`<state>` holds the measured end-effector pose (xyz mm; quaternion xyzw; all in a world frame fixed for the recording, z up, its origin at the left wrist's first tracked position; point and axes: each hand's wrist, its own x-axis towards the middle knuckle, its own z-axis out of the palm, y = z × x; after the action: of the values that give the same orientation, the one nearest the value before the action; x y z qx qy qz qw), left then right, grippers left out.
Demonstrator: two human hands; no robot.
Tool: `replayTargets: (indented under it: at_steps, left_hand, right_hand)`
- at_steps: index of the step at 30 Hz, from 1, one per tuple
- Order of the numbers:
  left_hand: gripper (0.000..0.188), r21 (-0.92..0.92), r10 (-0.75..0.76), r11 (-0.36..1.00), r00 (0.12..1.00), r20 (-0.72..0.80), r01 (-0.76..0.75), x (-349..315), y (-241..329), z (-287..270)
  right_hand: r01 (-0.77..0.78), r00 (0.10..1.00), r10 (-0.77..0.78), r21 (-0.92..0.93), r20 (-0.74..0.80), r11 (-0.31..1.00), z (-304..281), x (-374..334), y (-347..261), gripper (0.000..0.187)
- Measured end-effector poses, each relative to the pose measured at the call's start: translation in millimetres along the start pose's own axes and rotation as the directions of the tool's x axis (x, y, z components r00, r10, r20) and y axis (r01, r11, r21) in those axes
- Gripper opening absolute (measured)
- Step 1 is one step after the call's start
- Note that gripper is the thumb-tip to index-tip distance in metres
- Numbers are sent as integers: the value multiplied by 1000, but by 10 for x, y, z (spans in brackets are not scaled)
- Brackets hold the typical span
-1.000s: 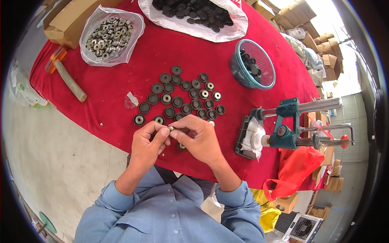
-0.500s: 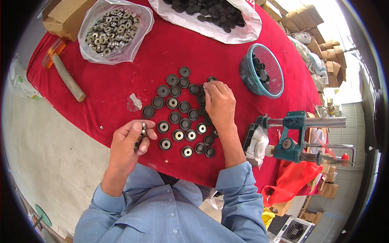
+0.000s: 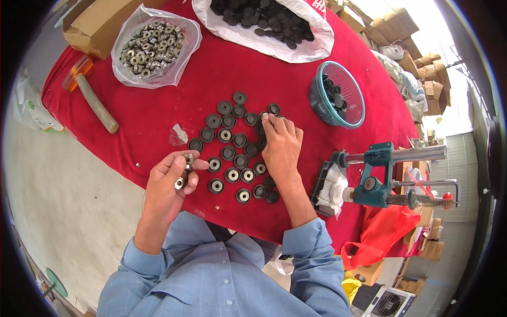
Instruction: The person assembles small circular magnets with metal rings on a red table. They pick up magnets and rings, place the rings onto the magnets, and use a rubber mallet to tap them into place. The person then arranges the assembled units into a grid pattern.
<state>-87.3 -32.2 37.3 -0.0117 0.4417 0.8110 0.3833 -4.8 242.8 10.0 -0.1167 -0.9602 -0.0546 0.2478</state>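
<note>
Several steel ball bearings (image 3: 180,183) are gathered in the curled fingers of my left hand (image 3: 170,177), at the table's near edge. My right hand (image 3: 282,142) reaches over the right side of a group of black round cups, thumb and fingers pinched on a small shiny bearing mostly hidden by the fingertips. Beneath them is a cup, partly covered. The cups lie loosely spread on the red cloth. Some, such as this near cup (image 3: 243,196), have a bearing seated in the middle; others, such as this far cup (image 3: 240,98), hold none.
A clear bag of bearings (image 3: 153,50) and a hammer (image 3: 96,103) lie on the left. At the back is a white sack (image 3: 317,50) of black discs. A blue basket (image 3: 344,122) of black parts and a green hand press (image 3: 372,182) stand on the right.
My right hand has shifted slightly left and down among the cups, its fingertips still pinched. My left hand has turned a little, showing the bearings more plainly. The whole view has shifted slightly.
</note>
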Motion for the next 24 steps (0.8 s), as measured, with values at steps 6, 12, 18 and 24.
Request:
replayTargets:
  at_steps: [6,12,18,24]
  left_hand:
    - [34,153,57,986,995,81,-69,17,-124,-8]
    - [27,329,122,934,990,72,-139,-23,-222,74]
    - [26,250,136,957,989,60,-147,78,-234,7]
    - [30,14,51,999,995,-81,-50,84,0,73]
  right_hand:
    - [-70,998,69,175,11,982,-341,248,-108,30]
    - [-415,899,44,819,435,395,-698,-19,-799,23]
    - [-463,886,147,844,440,271,-640,154,-754,16]
    - [-259,953,294,699,73,667,-36,745,-202,12]
